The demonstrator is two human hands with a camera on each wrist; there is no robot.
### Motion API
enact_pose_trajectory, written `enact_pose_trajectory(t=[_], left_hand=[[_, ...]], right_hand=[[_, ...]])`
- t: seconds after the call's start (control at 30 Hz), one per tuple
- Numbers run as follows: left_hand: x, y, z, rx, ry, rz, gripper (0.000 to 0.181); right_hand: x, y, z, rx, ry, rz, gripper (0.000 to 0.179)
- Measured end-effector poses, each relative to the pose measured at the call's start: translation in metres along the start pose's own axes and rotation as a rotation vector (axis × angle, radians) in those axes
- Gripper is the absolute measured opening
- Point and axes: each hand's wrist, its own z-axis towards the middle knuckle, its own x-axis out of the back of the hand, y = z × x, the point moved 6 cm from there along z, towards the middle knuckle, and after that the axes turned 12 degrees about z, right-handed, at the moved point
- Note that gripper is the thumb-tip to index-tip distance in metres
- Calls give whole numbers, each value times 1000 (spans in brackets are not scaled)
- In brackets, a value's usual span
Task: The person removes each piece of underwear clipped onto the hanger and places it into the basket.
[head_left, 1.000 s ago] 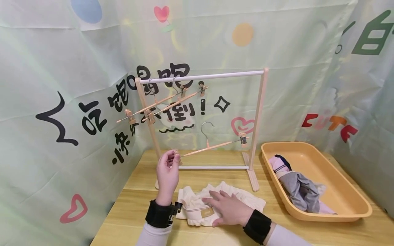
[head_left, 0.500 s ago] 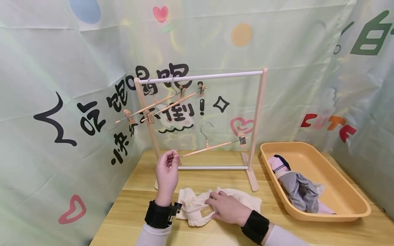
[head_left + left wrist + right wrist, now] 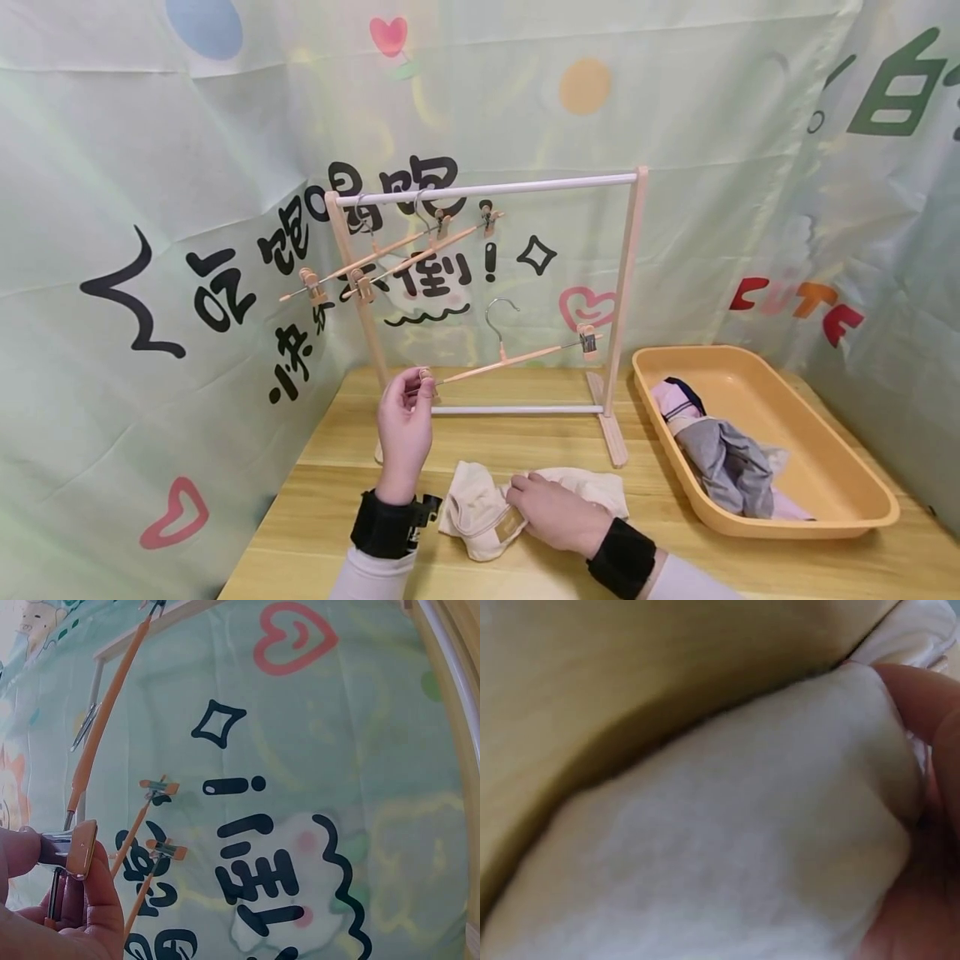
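Note:
My left hand [image 3: 405, 429] holds a clip hanger [image 3: 504, 362] up in front of the rack, fingers and thumb pinching its left clip [image 3: 82, 849]. The hanger's metal hook points upward, and its other clip [image 3: 588, 340] sits free at the right end. Below, a crumpled cream garment [image 3: 474, 508] with a tan label [image 3: 510, 525] and a striped band lies on the table. My right hand [image 3: 562, 512] pinches its cloth near the label, covering its middle. Close up in the right wrist view, thumb and fingers grip a fold of the pale cloth [image 3: 727, 825].
A small wooden rack [image 3: 628, 292] with a white top bar stands behind the hands. Two more clip hangers [image 3: 420, 254] hang at its left end. To the right, an orange basin [image 3: 840, 467] holds grey and pink clothes [image 3: 726, 467]. Printed curtains enclose the table [image 3: 322, 517].
My right hand goes from lying spread on the garment to gripping it, and the cloth has bunched and drawn inward. The left hand keeps its hold on the hanger clip.

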Motion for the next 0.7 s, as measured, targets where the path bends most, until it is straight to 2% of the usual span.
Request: enact_pose_trajectory(t=[0.1,0.37,0.7], left_hand=[[-3,-13,1,12,-3,-24,22],[-3,-14,0,-15,4,-38,26],[-3,-15,1,-21,6,-37,27]], right_hand=[[0,1,-1,16,-5,2,23],[12,-1,-5,50,43,23,27],[49,-7,-12,76,187,71,23]])
